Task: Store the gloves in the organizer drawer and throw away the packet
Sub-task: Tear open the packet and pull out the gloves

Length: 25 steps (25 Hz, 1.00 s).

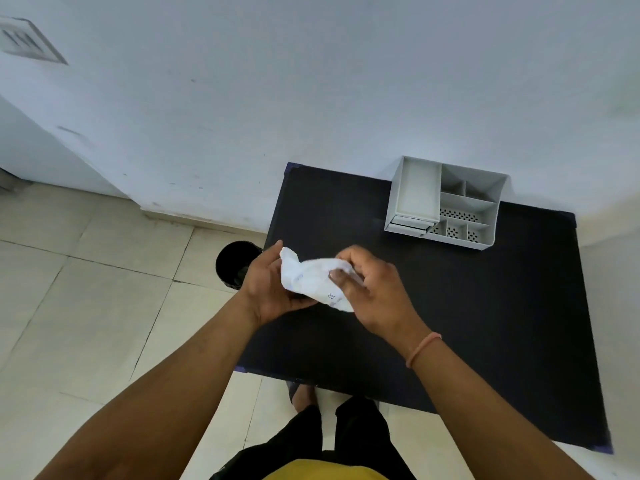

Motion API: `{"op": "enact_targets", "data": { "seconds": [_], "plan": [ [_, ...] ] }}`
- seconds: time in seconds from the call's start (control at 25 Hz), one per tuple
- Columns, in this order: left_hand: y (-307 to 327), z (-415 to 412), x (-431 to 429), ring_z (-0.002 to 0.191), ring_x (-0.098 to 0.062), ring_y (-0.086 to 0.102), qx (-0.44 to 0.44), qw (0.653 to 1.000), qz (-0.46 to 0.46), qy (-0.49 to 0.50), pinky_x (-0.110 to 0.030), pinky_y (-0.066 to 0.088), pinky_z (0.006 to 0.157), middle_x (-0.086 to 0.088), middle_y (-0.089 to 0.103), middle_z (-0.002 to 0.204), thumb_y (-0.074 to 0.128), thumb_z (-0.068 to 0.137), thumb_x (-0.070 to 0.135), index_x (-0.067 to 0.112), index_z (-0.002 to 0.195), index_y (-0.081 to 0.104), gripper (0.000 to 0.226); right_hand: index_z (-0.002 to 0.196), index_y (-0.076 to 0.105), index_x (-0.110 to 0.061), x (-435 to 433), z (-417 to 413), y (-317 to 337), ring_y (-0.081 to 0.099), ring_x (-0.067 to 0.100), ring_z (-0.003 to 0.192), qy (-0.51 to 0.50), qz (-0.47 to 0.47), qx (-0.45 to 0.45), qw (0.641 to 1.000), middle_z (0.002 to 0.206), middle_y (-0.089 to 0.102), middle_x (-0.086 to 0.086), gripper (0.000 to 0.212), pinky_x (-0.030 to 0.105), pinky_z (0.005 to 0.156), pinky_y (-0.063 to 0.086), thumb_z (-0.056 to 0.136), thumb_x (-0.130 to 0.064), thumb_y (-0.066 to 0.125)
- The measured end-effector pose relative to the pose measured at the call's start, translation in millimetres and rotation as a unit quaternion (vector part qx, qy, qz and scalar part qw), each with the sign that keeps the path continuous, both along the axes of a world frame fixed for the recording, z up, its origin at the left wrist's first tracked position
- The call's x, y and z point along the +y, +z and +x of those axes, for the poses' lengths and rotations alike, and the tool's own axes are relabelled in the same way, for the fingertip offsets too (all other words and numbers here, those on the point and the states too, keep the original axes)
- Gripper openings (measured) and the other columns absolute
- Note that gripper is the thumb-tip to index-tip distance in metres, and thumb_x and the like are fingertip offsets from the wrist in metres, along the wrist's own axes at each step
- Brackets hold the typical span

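My left hand (pixel 268 289) cups the white packet (pixel 313 280) from below while my right hand (pixel 372 289) pinches its other end, a two-handed grip above the dark surface (pixel 450 306). The organizer (pixel 446 206) waits beyond; the black bin (pixel 235 263) stands left, for discarding.

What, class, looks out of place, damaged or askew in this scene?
Only the packet stands out: it is crumpled between the left hand and right hand above the table. The organizer sits slightly skewed to the table's edges. Nothing is spilled.
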<state>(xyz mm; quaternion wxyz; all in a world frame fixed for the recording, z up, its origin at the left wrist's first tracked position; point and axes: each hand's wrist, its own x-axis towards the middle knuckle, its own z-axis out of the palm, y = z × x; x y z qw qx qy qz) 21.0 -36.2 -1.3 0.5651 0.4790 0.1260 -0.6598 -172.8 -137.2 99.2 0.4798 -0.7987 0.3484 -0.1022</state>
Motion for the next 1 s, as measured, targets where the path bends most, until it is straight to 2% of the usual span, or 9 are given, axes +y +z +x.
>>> {"op": "enact_targets", "data": {
  "seconds": [0.08, 0.16, 0.24, 0.28, 0.4, 0.6, 0.76, 0.88, 1.0],
  "plan": [
    [-8.4, -10.4, 4.4, 0.141, -0.046, 0.057, 0.022, 0.999, -0.039, 0.000, -0.070, 0.038, 0.117, -0.021, 0.063, 0.151, 0.059, 0.085, 0.079, 0.017, 0.149, 0.062, 0.089, 0.105, 0.067, -0.015, -9.1, 9.5, 17.5, 0.069, 0.012, 0.083, -0.131, 0.181, -0.086, 0.971, 0.094, 0.074, -0.002, 0.009, 0.025, 0.069, 0.054, 0.100, -0.022, 0.066],
    [-10.8, -26.3, 9.9, 0.142, -0.046, 0.056, 0.064, 0.995, -0.080, -0.009, -0.069, 0.041, 0.116, -0.023, 0.062, 0.152, 0.063, 0.079, 0.084, 0.013, 0.150, 0.060, 0.101, 0.111, 0.068, -0.007, -16.8, 7.0, 29.0, 0.071, 0.018, 0.089, -0.201, 0.365, -0.193, 0.889, 0.098, 0.075, 0.004, 0.012, 0.033, 0.075, 0.059, 0.100, -0.012, 0.065],
    [-4.7, -42.2, 10.1, 0.138, -0.045, 0.060, 0.085, 0.989, -0.115, -0.040, -0.063, 0.050, 0.110, -0.024, 0.061, 0.152, 0.075, 0.074, 0.078, 0.009, 0.151, 0.059, 0.104, 0.118, 0.069, -0.007, -22.5, -4.4, 34.0, 0.074, 0.026, 0.099, -0.238, 0.452, -0.232, 0.828, 0.108, 0.078, 0.008, 0.019, 0.040, 0.083, 0.061, 0.101, -0.012, 0.063],
    [-1.0, -46.4, 8.1, 0.134, -0.043, 0.063, 0.076, 0.987, -0.129, -0.051, -0.059, 0.054, 0.106, -0.022, 0.063, 0.151, 0.084, 0.072, 0.069, 0.010, 0.150, 0.060, 0.100, 0.119, 0.070, -0.008, -25.2, -11.6, 31.6, 0.074, 0.030, 0.105, -0.250, 0.447, -0.221, 0.830, 0.112, 0.078, 0.009, 0.019, 0.044, 0.087, 0.061, 0.102, -0.014, 0.062],
    [4.8, -42.9, 0.9, 0.128, -0.039, 0.068, 0.047, 0.986, -0.151, -0.052, -0.055, 0.059, 0.101, -0.017, 0.067, 0.146, 0.097, 0.068, 0.042, 0.014, 0.147, 0.065, 0.090, 0.122, 0.070, -0.019, -32.3, -34.5, 19.3, 0.072, 0.035, 0.113, -0.258, 0.314, -0.143, 0.903, 0.119, 0.077, 0.006, 0.021, 0.049, 0.088, 0.063, 0.106, -0.019, 0.057],
    [13.6, -29.0, 4.3, 0.110, -0.043, 0.076, 0.079, 0.983, -0.132, -0.098, -0.055, 0.065, 0.086, -0.026, 0.073, 0.133, 0.104, 0.057, 0.030, 0.007, 0.136, 0.072, 0.088, 0.135, 0.061, -0.035, -28.3, -49.2, 24.1, 0.074, 0.024, 0.106, -0.264, 0.280, -0.141, 0.912, 0.124, 0.071, -0.005, 0.033, 0.028, 0.055, 0.058, 0.109, -0.019, 0.048],
    [16.1, -36.8, 5.1, 0.115, -0.043, 0.074, 0.035, 0.984, -0.116, -0.130, -0.059, 0.061, 0.094, -0.024, 0.071, 0.137, 0.102, 0.057, 0.015, 0.013, 0.143, 0.066, 0.094, 0.111, 0.077, -0.024, -26.7, -55.8, 25.3, 0.077, 0.028, 0.101, -0.198, 0.256, -0.037, 0.945, 0.107, 0.080, 0.000, 0.024, 0.046, 0.084, 0.065, 0.105, -0.034, 0.056],
    [22.3, -36.3, 1.7, 0.115, -0.044, 0.074, -0.004, 0.981, -0.111, -0.157, -0.058, 0.063, 0.089, -0.024, 0.071, 0.139, 0.100, 0.062, 0.010, 0.014, 0.138, 0.070, 0.082, 0.102, 0.079, -0.014, -33.4, -65.6, 28.9, 0.081, 0.024, 0.087, -0.184, 0.282, 0.032, 0.941, 0.097, 0.083, 0.003, 0.026, 0.053, 0.087, 0.064, 0.094, -0.039, 0.073],
    [25.9, -33.1, -3.6, 0.125, -0.047, 0.069, -0.054, 0.975, -0.096, -0.191, -0.061, 0.060, 0.096, -0.025, 0.068, 0.144, 0.082, 0.084, 0.004, 0.013, 0.144, 0.066, 0.063, 0.089, 0.080, -0.014, -38.2, -73.0, 26.8, 0.076, 0.022, 0.103, -0.131, 0.102, 0.137, 0.976, 0.117, 0.079, 0.003, 0.027, 0.049, 0.094, 0.061, 0.084, -0.040, 0.081]
  ]
}}
